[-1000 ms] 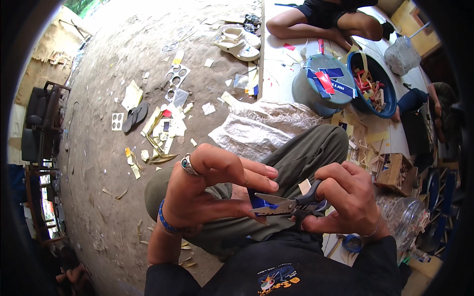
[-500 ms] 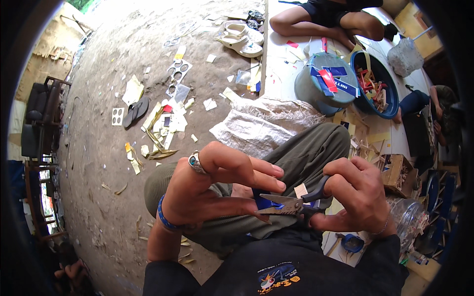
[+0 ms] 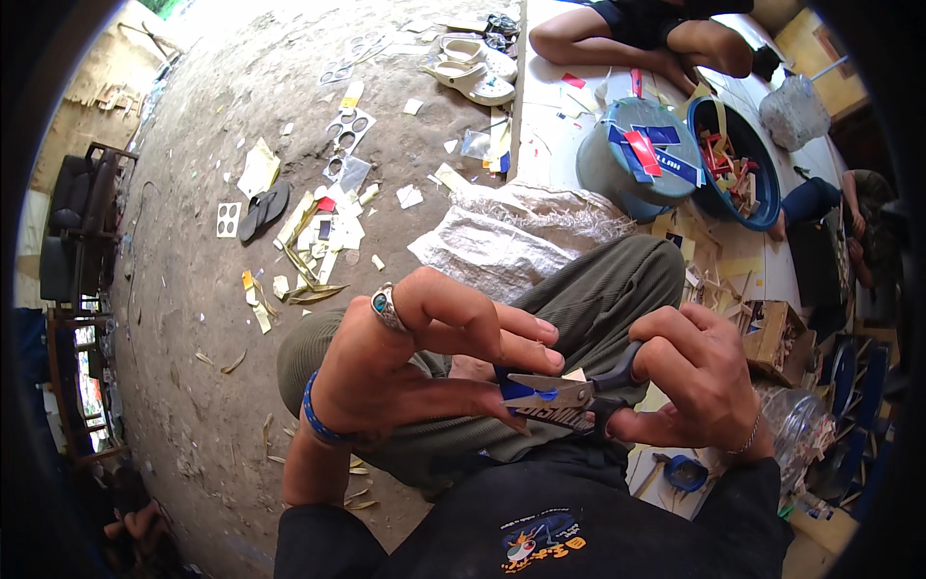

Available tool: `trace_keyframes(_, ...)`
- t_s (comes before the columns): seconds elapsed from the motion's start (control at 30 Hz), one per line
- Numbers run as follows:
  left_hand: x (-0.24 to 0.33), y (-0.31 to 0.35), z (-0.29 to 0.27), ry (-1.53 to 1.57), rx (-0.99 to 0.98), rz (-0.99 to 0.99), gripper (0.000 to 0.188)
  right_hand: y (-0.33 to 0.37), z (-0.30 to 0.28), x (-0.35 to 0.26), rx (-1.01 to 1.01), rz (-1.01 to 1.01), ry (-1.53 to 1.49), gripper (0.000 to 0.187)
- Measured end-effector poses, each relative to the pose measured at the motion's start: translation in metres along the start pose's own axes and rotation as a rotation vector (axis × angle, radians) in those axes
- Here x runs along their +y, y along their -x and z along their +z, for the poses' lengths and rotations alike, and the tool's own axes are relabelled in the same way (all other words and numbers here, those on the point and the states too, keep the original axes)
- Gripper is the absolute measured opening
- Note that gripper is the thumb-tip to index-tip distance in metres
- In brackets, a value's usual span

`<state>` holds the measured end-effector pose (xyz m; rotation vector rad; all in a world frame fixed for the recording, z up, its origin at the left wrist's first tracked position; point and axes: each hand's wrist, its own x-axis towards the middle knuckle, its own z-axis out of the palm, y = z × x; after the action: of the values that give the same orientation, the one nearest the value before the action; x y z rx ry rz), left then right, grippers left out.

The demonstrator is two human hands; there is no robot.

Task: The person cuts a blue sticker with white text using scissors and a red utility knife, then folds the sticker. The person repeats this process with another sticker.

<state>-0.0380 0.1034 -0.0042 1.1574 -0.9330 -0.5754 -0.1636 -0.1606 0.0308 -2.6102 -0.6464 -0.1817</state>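
My right hand (image 3: 690, 381) grips the black handles of a pair of scissors (image 3: 576, 394), thumb in the lower loop. The blades point left, toward my left hand (image 3: 415, 357), and stand slightly apart at a small blue strip (image 3: 514, 391) with pale lettering. My left thumb and fingers pinch that strip at its left end. Part of it lies behind the blades, so I cannot make out how far it is cut. A small pale piece (image 3: 575, 375) shows just above the blades. Both hands are over my lap.
A white woven sack (image 3: 502, 236) lies beyond my knee. Farther right stand an upturned grey-green bucket (image 3: 617, 159) with red and blue strips on it and a blue tub (image 3: 772, 207) of small pieces. Paper scraps litter the ground at left. Two people sit nearby.
The scissors have tilted slightly, and the strip has turned so that its lettering shows below the blades. Less of the pale piece above them is visible. Both hands stay nearly in place.
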Motion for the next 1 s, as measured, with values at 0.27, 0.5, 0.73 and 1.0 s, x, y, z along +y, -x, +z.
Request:
trace_keyframes(0.27, 0.002, 0.0, -0.001, 0.017, -0.04, -0.044, 0.048, -0.001, 0.0, 0.003, 0.002, -0.018, -0.007, 0.046)
trace_keyframes(0.5, 0.0, 0.002, 0.001, 0.076, -0.074, -0.124, 0.048, -0.002, 0.0, 0.004, -0.014, -0.029, -0.046, 0.042)
trace_keyframes(0.73, -0.002, -0.001, -0.003, 0.061, -0.057, -0.021, 0.047, -0.001, 0.007, 0.012, 0.006, -0.024, -0.129, 0.039)
trace_keyframes(1.0, 0.004, -0.009, -0.007, -0.125, -0.042, 0.091, 0.035, -0.001, 0.067, 0.067, 0.48, 0.437, -0.425, 0.035)
